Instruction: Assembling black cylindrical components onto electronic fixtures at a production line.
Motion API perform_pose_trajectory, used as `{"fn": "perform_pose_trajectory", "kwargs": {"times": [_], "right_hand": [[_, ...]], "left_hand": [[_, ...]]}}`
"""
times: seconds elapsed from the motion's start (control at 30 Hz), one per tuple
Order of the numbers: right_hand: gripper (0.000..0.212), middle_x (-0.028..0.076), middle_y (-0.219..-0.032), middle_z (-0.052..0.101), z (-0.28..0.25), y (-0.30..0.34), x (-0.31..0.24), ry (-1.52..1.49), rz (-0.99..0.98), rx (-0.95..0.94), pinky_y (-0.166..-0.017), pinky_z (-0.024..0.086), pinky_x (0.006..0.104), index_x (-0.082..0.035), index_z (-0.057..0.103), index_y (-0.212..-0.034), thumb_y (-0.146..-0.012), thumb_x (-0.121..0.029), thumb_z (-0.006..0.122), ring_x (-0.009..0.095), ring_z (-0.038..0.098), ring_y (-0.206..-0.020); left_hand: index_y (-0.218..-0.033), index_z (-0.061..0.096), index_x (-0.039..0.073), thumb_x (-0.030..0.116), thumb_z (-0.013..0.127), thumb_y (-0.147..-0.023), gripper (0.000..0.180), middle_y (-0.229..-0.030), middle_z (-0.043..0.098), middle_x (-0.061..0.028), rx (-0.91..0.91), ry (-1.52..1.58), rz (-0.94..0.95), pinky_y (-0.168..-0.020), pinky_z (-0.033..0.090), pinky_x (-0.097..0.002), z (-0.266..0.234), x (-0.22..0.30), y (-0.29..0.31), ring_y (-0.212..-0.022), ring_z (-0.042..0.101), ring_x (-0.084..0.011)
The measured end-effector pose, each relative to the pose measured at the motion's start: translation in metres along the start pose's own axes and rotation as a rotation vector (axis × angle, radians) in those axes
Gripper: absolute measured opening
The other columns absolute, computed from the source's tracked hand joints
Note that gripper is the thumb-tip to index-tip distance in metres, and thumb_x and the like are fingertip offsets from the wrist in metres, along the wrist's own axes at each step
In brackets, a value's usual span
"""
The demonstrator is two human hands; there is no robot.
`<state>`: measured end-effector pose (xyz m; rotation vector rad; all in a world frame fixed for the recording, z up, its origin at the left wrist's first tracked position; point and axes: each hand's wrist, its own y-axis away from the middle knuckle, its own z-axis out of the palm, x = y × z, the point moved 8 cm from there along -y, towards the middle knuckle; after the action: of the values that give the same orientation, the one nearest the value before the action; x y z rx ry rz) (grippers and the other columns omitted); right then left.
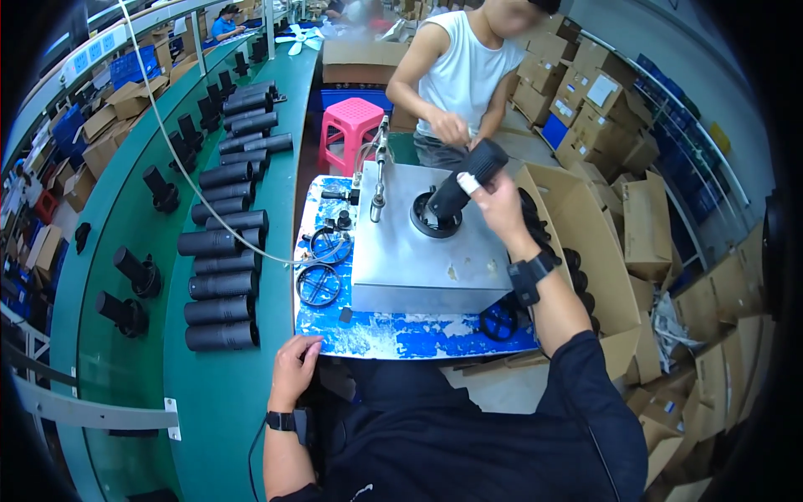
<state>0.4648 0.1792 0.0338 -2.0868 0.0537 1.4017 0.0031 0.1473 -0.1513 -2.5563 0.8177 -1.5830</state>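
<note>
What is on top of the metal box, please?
On the metal box sits a black round base. The right hand holds a tilted black tube over it, hiding part of it. A metal tool shows over the left side. The surface under the base is covered.

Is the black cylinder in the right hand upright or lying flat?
The black cylinder is upright, exact lean unclear: lower end at the black ring, upper end in the right hand.
</note>
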Motion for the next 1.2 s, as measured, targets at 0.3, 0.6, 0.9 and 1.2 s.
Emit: {"fn": "perform_pose_trajectory", "kwargs": {"times": [0.3, 0.6, 0.9, 1.2], "right_hand": [[0.055, 0.007, -0.113, 0.074, 0.030, 0.007, 0.006, 0.401, 0.064, -0.054, -0.092, 0.056, 0.0327, 0.002, 0.064, -0.128, -0.089, -0.026, 0.090, 0.016, 0.070, -0.101], [0.064, 0.008, -0.106, 0.076, 0.031, -0.014, 0.019, 0.460, 0.055, -0.398, -0.091, 0.054, 0.0363, -0.001, 0.071, -0.119, -0.075, -0.038, 0.098, 0.019, 0.069, -0.097], [0.065, 0.011, -0.110, 0.076, 0.025, 0.013, 0.020, 0.280, -0.069, -0.080, -0.096, 0.053, 0.0394, -0.002, 0.069, -0.125, -0.077, -0.035, 0.098, 0.023, 0.071, -0.101], [0.068, 0.017, -0.114, 0.076, 0.036, 0.009, 0.008, 0.336, 0.016, -0.269, -0.100, 0.054, 0.0417, -0.002, 0.066, -0.131, -0.079, -0.033, 0.096, 0.030, 0.072, -0.104]], "left_hand": [[-0.110, 0.078, -0.001, 0.006, 0.071, -0.101, 0.013, -0.093, 0.073, -0.0134, -0.002, 0.015, -0.029, -0.073, 0.053, -0.0330, -0.003, 0.000, 0.002, -0.079, 0.069, -0.0238], [-0.109, 0.078, -0.002, 0.005, 0.071, -0.100, 0.013, -0.090, 0.071, -0.0134, 0.079, 0.119, -0.062, -0.072, 0.052, -0.0326, -0.014, 0.016, -0.011, -0.077, 0.066, -0.0217], [-0.112, 0.074, 0.000, 0.009, 0.071, -0.101, 0.015, -0.108, 0.071, -0.0172, -0.019, -0.192, 0.298, -0.088, 0.054, -0.0392, -0.013, 0.103, -0.173, -0.100, 0.068, -0.0338], [-0.139, 0.064, 0.001, 0.040, 0.052, -0.112, 0.049, -0.146, 0.064, -0.0235, -0.038, -0.435, 0.082, -0.111, 0.048, -0.0514, 0.041, 0.016, -0.317, -0.129, 0.063, -0.0444]]}}
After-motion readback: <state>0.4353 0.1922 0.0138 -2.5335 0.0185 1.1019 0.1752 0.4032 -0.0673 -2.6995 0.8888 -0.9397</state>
